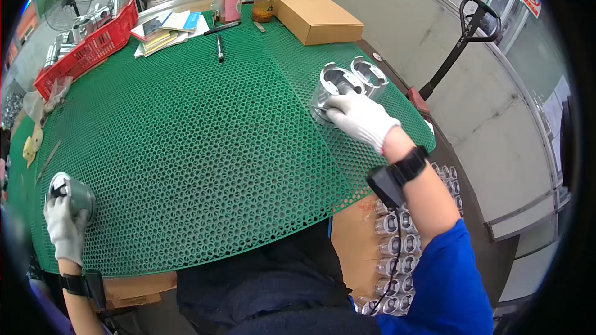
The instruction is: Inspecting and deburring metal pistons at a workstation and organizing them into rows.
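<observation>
My left hand [64, 226], in a white knit glove, is closed around a silver engine piston [81, 198] near the mat's left edge. The piston lies tilted, its hollow end partly covered by my fingers. On the right, my gloved right hand [360, 116] pinches a thin, dark metal tool [317, 108], whose tip pokes out to the left; most of it is hidden. That hand is against the side of a second piston [320, 96], standing with its open skirt end up. Just behind it stands another piston [370, 79], upright in the same way.
A green perforated mat [205, 149] covers the table. Toward the back lie a cardboard box [320, 15], jars [230, 5], a black marker [220, 48] and papers [171, 28]. A red crate [90, 49] of metal parts sits far left. Several pistons [390, 245] stand below the right edge.
</observation>
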`<state>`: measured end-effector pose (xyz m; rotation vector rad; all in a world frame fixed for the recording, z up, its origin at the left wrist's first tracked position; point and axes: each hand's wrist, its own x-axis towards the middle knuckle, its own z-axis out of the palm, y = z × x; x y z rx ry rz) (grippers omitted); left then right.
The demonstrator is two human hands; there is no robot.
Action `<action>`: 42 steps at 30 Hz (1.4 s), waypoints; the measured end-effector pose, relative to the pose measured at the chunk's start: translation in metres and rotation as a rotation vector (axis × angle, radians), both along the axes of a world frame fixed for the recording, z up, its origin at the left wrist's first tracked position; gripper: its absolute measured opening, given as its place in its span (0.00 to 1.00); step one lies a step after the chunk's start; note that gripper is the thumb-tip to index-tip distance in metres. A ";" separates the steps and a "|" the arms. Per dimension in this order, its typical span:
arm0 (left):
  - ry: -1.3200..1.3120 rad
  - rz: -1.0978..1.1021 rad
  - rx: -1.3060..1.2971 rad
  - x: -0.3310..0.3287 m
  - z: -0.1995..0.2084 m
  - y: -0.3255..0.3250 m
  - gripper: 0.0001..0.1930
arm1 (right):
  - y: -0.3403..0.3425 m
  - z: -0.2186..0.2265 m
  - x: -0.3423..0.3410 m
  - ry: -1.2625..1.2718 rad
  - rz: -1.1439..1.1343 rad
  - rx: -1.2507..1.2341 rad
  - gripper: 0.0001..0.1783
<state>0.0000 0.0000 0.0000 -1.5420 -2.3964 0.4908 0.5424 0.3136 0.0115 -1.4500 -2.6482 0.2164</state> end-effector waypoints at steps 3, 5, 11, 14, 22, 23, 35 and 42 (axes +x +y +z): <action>-0.309 0.013 0.604 0.006 -0.033 -0.030 0.34 | 0.002 0.007 0.000 -0.022 -0.090 0.088 0.23; -0.193 -0.273 0.657 0.046 -0.009 -0.039 0.32 | -0.015 0.013 -0.013 0.592 -0.324 -0.326 0.20; -0.427 -0.553 0.497 0.162 0.009 -0.023 0.29 | -0.083 0.017 -0.050 0.456 0.398 -0.238 0.13; -0.382 -0.841 0.532 0.198 0.006 -0.002 0.21 | -0.119 0.015 -0.086 0.400 0.813 -0.411 0.09; -0.573 -0.952 0.472 0.217 -0.011 0.025 0.20 | -0.127 -0.002 -0.078 1.190 0.190 -1.091 0.20; -0.616 -0.939 0.520 0.218 -0.008 0.032 0.15 | -0.118 -0.009 -0.068 1.104 0.145 -1.110 0.21; -0.912 -0.723 0.678 0.229 -0.002 0.087 0.10 | -0.137 -0.034 -0.084 0.227 0.460 0.279 0.21; -0.559 -0.807 0.490 0.254 -0.006 0.025 0.17 | -0.162 -0.033 -0.069 0.223 0.475 -0.007 0.19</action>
